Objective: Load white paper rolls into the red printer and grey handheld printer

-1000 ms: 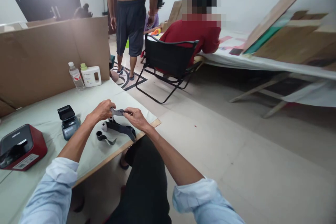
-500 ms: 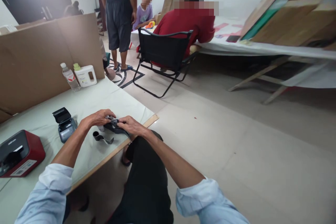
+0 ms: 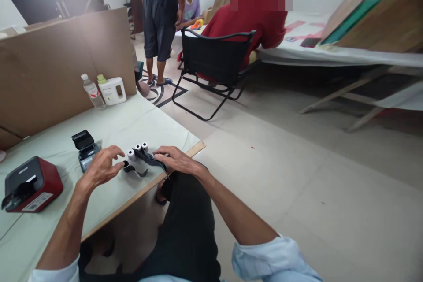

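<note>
Left hand (image 3: 101, 168) spread, fingers released, tips at the curled dark strip (image 3: 132, 169). Right hand (image 3: 175, 160) pins the dark wrapper (image 3: 150, 158) at table (image 3: 142, 123) edge. Three white rolls (image 3: 136, 150) stand unwrapped just behind; small printer (image 3: 84, 150) beyond, lid open, nothing loaded.

Your right hand (image 3: 175, 160) is pressing on a dark strip (image 3: 152, 160) lying beside three small white rolls (image 3: 138, 150) on the table (image 3: 139, 123). Your left hand (image 3: 101, 168) is hovering open by a curled dark strip (image 3: 132, 170), near the small black printer (image 3: 85, 150).
</note>
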`<state>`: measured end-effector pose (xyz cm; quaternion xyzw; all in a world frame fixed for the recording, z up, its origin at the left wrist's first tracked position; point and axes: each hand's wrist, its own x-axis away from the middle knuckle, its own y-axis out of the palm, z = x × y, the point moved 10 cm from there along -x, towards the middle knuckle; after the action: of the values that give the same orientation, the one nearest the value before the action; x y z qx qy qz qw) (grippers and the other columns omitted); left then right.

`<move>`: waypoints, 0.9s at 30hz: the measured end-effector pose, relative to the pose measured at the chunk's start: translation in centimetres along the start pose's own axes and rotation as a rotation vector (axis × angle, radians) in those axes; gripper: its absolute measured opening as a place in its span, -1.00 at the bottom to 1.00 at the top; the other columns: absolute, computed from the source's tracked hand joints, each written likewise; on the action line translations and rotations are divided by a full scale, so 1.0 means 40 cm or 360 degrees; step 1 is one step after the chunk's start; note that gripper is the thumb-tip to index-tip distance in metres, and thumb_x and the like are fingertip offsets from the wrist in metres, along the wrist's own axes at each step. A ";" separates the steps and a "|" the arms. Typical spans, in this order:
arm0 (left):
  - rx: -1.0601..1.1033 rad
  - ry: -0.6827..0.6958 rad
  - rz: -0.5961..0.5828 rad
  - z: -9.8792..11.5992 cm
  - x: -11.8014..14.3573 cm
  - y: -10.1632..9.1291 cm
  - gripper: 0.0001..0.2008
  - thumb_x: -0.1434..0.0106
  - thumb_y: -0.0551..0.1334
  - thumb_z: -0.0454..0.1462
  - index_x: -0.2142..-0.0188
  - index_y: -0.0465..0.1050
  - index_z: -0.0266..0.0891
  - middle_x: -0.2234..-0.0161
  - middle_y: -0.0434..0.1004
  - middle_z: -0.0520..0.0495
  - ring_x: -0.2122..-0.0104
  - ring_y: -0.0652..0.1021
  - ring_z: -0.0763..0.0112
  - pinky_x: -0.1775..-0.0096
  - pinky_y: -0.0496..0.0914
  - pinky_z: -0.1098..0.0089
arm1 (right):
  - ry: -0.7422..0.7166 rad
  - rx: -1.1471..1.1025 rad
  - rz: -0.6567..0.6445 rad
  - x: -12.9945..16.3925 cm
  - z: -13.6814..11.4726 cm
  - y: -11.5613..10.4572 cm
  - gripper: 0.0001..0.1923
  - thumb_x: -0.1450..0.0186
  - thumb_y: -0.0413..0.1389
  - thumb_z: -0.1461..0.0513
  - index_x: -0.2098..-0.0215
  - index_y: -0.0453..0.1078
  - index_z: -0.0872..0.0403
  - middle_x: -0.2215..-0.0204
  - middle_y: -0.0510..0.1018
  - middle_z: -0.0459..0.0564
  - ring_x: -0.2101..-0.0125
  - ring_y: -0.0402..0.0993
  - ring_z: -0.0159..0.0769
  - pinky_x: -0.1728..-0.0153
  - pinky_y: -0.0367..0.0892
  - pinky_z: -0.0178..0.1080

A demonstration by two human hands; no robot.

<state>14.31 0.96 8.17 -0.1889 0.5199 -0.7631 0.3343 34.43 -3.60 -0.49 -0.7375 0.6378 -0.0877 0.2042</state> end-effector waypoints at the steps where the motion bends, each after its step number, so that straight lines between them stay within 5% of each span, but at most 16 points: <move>1: 0.0010 -0.0012 -0.0013 -0.001 0.019 0.016 -0.79 -0.23 0.30 -0.30 0.12 0.55 -0.15 0.09 0.62 -0.08 0.22 0.61 0.24 0.13 0.47 0.24 | -0.0009 0.0031 0.0060 0.006 -0.009 -0.008 -0.66 -0.43 0.11 0.03 0.07 0.61 0.06 0.10 0.68 0.05 0.09 0.59 -0.13 0.05 0.42 -0.15; 6: 0.0016 -0.0064 0.0070 -0.021 0.053 0.096 -0.78 -0.17 0.33 -0.37 0.18 0.50 -0.12 0.15 0.63 -0.05 0.19 0.61 0.20 0.13 0.45 0.27 | -0.0268 0.0250 0.0488 0.049 -0.119 -0.035 -0.79 -0.44 0.13 0.14 0.12 0.56 0.07 0.20 0.63 0.07 0.19 0.57 -0.19 0.21 0.46 -0.20; 10: 0.0113 -0.0014 0.0139 -0.036 0.061 0.121 -0.86 -0.22 0.26 -0.40 0.25 0.49 -0.15 0.17 0.65 -0.07 0.17 0.61 0.24 0.10 0.44 0.28 | -0.0576 0.0447 0.0488 0.083 -0.213 0.048 -0.88 -0.46 0.16 0.21 0.12 0.54 0.03 0.18 0.64 0.08 0.11 0.57 -0.16 0.04 0.48 -0.14; 16: 0.0420 0.0007 0.0287 -0.041 0.099 0.098 -0.90 -0.26 0.21 -0.37 0.27 0.49 -0.18 0.14 0.67 -0.11 0.19 0.62 0.27 0.19 0.49 0.32 | -0.0480 0.0808 0.0176 0.067 -0.188 0.208 -0.76 -0.39 0.27 0.20 -0.01 0.53 0.04 0.10 0.64 0.15 0.07 0.55 -0.04 0.05 0.46 -0.08; 22: 0.0526 -0.0116 0.0469 -0.061 0.169 0.053 -0.87 -0.26 0.24 -0.36 0.20 0.51 -0.18 0.19 0.68 -0.08 0.28 0.63 0.33 0.31 0.50 0.39 | -0.0333 0.0283 0.0096 0.043 -0.172 0.244 -0.90 -0.39 0.21 0.23 0.17 0.57 0.02 0.25 0.68 0.02 0.25 0.60 -0.19 0.17 0.41 -0.21; 27: 0.0385 -0.0107 0.0699 -0.085 0.229 -0.021 -0.71 -0.30 0.22 -0.36 0.01 0.55 -0.15 0.11 0.66 -0.12 0.18 0.64 0.29 0.16 0.56 0.31 | -0.0296 -0.0034 0.0179 0.011 -0.188 0.284 -0.89 -0.33 0.19 0.29 0.24 0.58 0.02 0.31 0.68 -0.01 0.31 0.60 -0.21 0.25 0.42 -0.23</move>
<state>5.42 -3.03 7.06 -0.0553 0.4418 -0.7222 0.5294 21.29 -6.63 1.53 -0.7077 0.6572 -0.0003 0.2592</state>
